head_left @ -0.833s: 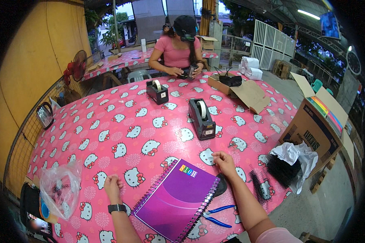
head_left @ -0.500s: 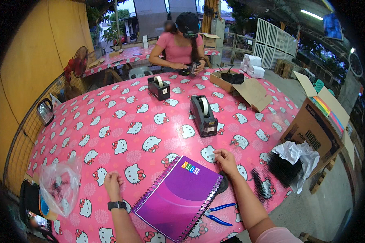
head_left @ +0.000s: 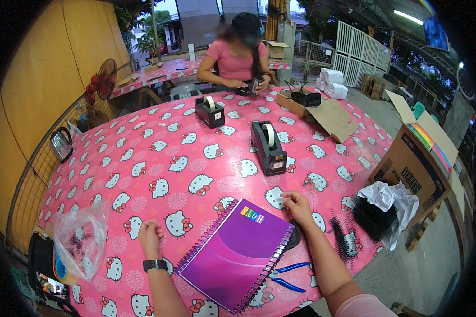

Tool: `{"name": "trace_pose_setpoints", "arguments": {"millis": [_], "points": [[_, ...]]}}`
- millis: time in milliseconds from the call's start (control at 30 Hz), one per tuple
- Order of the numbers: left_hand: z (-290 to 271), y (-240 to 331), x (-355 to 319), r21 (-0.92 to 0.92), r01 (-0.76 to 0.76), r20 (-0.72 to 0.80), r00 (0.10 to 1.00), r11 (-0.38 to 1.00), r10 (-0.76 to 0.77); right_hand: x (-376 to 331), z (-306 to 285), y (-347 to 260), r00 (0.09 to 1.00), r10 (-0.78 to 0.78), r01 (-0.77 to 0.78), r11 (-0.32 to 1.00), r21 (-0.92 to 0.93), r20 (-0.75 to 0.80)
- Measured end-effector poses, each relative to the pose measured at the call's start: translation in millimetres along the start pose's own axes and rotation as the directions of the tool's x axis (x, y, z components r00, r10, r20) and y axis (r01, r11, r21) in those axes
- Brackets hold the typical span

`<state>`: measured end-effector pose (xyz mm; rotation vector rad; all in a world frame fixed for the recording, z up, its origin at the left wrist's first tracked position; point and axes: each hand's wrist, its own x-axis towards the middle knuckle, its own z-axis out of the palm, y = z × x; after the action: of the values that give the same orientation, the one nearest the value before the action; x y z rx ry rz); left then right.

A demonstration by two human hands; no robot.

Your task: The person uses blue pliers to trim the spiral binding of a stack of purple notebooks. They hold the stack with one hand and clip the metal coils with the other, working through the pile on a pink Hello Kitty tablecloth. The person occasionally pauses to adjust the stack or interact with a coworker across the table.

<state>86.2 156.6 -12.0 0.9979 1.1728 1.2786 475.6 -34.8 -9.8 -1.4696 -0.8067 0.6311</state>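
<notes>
A purple spiral notebook [head_left: 235,253] lies slanted on the table between my hands, with wire coil along both its left and right edges. My left hand [head_left: 150,232] rests left of the notebook, its fingers loosely curled with nothing visible in them. Beyond the notebook's far right corner, my right hand [head_left: 298,205] is closed, thumb against fingers, and appears to hold nothing. Blue-handled pliers [head_left: 289,284] lie beside the right-hand coil, their jaws close to or under it. A black object [head_left: 294,236] shows partly between the notebook and my right wrist.
Two tape dispensers [head_left: 269,150] stand farther back. Loose black coils [head_left: 345,238], crumpled white paper [head_left: 391,199] and a cardboard box [head_left: 410,166] are at right. A clear plastic bag [head_left: 82,240] lies at left. Across the table sits a person [head_left: 238,61] handling a small dark box.
The whole view has shifted slightly. My hands stay in nearly the same places beside the notebook, and the notebook and pliers have not visibly moved on the table.
</notes>
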Motion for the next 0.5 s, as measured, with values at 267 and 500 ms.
{"name": "trace_pose_setpoints", "arguments": {"millis": [267,500], "points": [[-1.0,-2.4,2.3,0.000,-0.009,0.006,1.000,1.000,0.009,1.3,-1.4,3.5,1.000,-0.016,0.016,1.000,-0.022,0.000],[-0.8,-2.0,1.2,0.000,-0.009,-0.005,1.000,1.000,0.009,1.0,-0.7,1.7,1.000,-0.006,0.006,0.999,-0.040,0.000]]}}
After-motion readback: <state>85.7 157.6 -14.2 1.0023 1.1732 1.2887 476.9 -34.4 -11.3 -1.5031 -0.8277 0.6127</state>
